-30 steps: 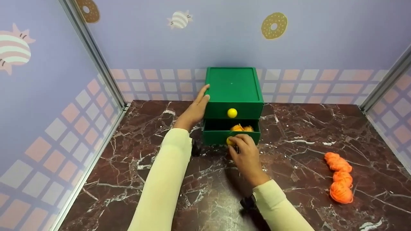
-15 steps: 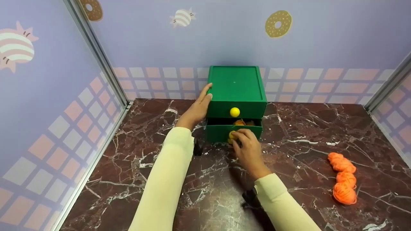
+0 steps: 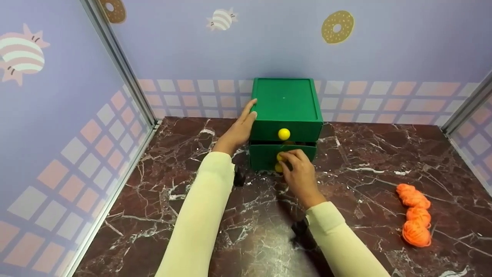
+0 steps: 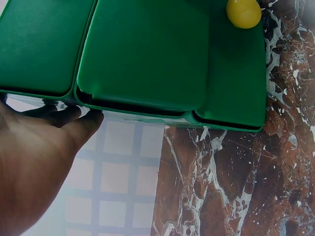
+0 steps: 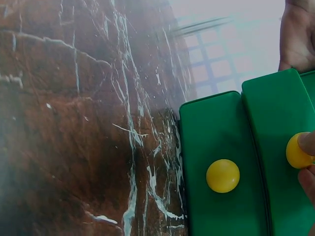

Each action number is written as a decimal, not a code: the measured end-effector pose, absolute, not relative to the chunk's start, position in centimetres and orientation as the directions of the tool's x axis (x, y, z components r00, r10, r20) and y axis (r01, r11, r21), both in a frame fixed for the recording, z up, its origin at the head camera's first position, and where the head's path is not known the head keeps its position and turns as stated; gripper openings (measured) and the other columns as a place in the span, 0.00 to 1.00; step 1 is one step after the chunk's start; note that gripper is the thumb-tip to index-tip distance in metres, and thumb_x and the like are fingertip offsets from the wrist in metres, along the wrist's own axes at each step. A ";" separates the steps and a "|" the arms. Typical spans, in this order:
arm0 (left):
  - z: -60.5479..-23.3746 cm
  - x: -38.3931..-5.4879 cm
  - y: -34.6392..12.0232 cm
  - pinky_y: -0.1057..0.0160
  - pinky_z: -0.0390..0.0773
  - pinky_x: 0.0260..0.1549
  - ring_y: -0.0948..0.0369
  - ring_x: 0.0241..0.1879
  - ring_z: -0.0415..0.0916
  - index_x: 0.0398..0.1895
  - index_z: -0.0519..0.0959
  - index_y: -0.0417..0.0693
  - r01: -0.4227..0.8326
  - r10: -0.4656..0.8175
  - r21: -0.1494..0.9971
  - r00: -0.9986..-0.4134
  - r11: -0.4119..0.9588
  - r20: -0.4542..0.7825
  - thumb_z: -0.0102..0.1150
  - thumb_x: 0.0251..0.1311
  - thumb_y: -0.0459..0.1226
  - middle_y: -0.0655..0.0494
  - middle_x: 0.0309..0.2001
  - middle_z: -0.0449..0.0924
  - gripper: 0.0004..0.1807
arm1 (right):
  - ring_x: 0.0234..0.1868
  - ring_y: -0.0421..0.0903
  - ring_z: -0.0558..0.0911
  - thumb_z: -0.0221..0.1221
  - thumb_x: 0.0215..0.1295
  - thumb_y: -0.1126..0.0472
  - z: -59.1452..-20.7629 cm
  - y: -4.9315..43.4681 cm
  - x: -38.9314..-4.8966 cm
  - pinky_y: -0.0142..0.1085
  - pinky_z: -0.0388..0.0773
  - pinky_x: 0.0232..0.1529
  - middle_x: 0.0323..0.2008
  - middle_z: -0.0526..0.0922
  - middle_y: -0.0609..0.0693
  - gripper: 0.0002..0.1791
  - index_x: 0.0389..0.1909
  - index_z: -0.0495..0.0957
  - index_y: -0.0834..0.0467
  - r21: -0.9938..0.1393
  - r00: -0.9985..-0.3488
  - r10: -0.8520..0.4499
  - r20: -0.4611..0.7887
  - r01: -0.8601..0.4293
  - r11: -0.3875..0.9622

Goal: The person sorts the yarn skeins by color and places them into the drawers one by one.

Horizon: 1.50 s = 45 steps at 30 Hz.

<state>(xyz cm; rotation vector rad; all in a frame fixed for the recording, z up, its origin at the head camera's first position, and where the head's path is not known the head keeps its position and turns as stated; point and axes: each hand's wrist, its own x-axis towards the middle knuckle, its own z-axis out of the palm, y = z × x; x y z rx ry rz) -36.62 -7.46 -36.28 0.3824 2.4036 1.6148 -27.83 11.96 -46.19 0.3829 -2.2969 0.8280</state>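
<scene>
A green cabinet (image 3: 286, 100) with yellow knobs stands against the back wall. My left hand (image 3: 238, 130) rests along its left side, fingers fairly straight. With thumb and fingertips, my right hand (image 3: 301, 173) pinches the knob (image 5: 298, 150) of the middle drawer (image 3: 263, 154). That drawer sticks out a little past the top one, a narrow dark gap showing above its front. Whatever lies inside is mostly hidden. Below it, the bottom drawer (image 5: 211, 137) has its own yellow knob (image 5: 223, 175). The top drawer's knob (image 3: 284, 134) is untouched.
An orange twisted skein of yarn (image 3: 417, 215) lies on the dark marble tabletop (image 3: 365, 231) to the right. A patterned wall (image 3: 184, 50) rises behind the cabinet, and another panel (image 3: 77, 127) stands on the left.
My right hand has pushed the middle drawer inward, so its opening has narrowed and the orange-yellow contents are now mostly covered. My left hand stays at the cabinet's side.
</scene>
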 end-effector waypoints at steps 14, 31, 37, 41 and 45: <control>-36.0 -36.8 -7.0 0.41 0.47 0.72 0.50 0.77 0.40 0.72 0.41 0.91 0.104 0.349 0.925 -0.936 0.365 -0.033 0.28 0.73 0.60 0.64 0.79 0.39 0.26 | 0.44 0.46 0.82 0.63 0.64 0.63 -45.6 12.2 -28.7 0.40 0.81 0.49 0.40 0.79 0.51 0.09 0.44 0.85 0.59 -0.489 -0.766 -0.010 0.643 -0.420 0.765; -35.7 -36.8 -7.2 0.40 0.45 0.72 0.52 0.78 0.37 0.70 0.43 0.93 0.052 0.353 0.941 -0.933 0.335 -0.074 0.30 0.73 0.61 0.65 0.79 0.37 0.26 | 0.44 0.48 0.81 0.63 0.64 0.64 -45.6 12.2 -29.0 0.42 0.80 0.48 0.41 0.79 0.52 0.08 0.43 0.85 0.58 -0.518 -0.770 0.009 0.638 -0.421 0.744; -35.9 -36.8 -7.3 0.39 0.44 0.72 0.52 0.78 0.35 0.71 0.42 0.93 0.040 0.344 0.941 -0.935 0.337 -0.083 0.30 0.72 0.61 0.66 0.79 0.35 0.26 | 0.47 0.50 0.81 0.63 0.64 0.65 -45.7 12.2 -28.9 0.44 0.79 0.52 0.44 0.80 0.54 0.08 0.43 0.84 0.60 -0.531 -0.778 -0.006 0.628 -0.434 0.728; -36.0 -36.9 -7.3 0.39 0.44 0.71 0.52 0.78 0.36 0.71 0.43 0.93 0.034 0.332 0.940 -0.939 0.339 -0.086 0.30 0.72 0.61 0.66 0.79 0.36 0.26 | 0.48 0.51 0.81 0.63 0.63 0.65 -46.0 12.4 -28.7 0.45 0.79 0.53 0.45 0.80 0.54 0.08 0.43 0.83 0.59 -0.549 -0.772 0.010 0.636 -0.443 0.709; -36.1 -36.9 -7.4 0.40 0.44 0.72 0.53 0.78 0.36 0.70 0.44 0.94 0.029 0.321 0.942 -0.943 0.334 -0.085 0.31 0.72 0.61 0.66 0.79 0.36 0.25 | 0.46 0.51 0.82 0.64 0.62 0.64 -46.6 12.6 -28.5 0.45 0.78 0.53 0.43 0.81 0.54 0.08 0.42 0.83 0.59 -0.589 -0.773 0.063 0.632 -0.425 0.688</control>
